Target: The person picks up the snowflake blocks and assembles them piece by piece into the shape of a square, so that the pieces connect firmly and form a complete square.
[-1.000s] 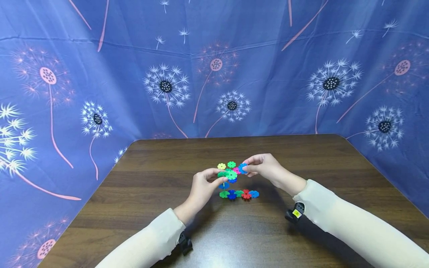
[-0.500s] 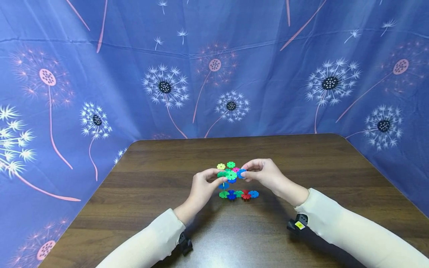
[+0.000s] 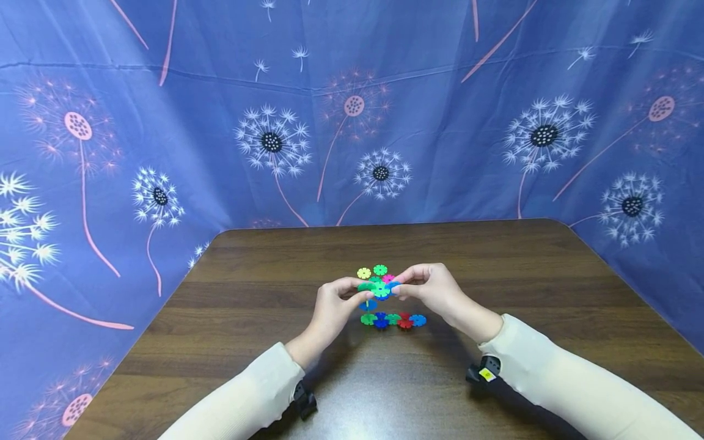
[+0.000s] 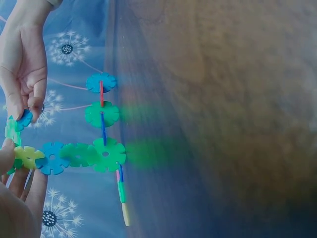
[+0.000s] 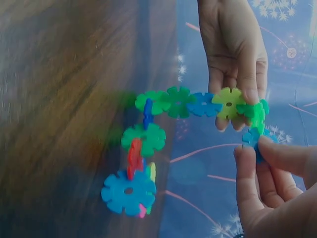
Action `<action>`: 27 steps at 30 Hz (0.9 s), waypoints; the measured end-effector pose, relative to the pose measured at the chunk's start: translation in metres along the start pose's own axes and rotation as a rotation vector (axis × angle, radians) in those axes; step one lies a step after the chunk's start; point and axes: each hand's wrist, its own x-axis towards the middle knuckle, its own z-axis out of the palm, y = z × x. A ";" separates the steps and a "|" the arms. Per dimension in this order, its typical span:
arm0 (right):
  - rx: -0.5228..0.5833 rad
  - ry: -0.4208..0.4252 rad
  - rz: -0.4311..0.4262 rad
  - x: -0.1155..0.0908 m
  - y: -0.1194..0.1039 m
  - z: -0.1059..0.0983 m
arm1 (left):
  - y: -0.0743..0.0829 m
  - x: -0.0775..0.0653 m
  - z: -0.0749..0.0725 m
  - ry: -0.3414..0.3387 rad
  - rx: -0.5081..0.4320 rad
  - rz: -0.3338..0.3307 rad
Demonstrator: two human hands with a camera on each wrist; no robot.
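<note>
Indoor booth: dandelion cloth, table

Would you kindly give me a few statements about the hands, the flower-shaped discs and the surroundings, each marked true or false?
1. The right hand pinches a blue disc. True.
2. The left hand holds nothing. False: it grips the linked discs.
3. In the right wrist view, a yellow disc sits between another blue disc and a green disc. True.
4. In the head view, the nearest row ends at the right with red. False: the end piece is blue, with a red disc next to it.
5. Both sleeves are black. False: they are off-white.
6. The backdrop has dandelion prints. True.
</note>
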 end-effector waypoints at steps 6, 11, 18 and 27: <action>0.041 0.026 0.051 -0.002 0.003 0.004 | -0.001 -0.002 0.002 -0.002 0.009 0.006; 0.071 0.030 0.042 -0.003 0.002 0.004 | 0.000 0.000 0.002 -0.006 0.008 0.037; 0.117 0.004 0.035 -0.003 0.005 0.003 | 0.003 0.002 -0.001 -0.091 0.037 0.034; 0.105 0.016 0.055 -0.004 0.009 0.001 | 0.009 0.002 -0.001 -0.204 0.027 -0.038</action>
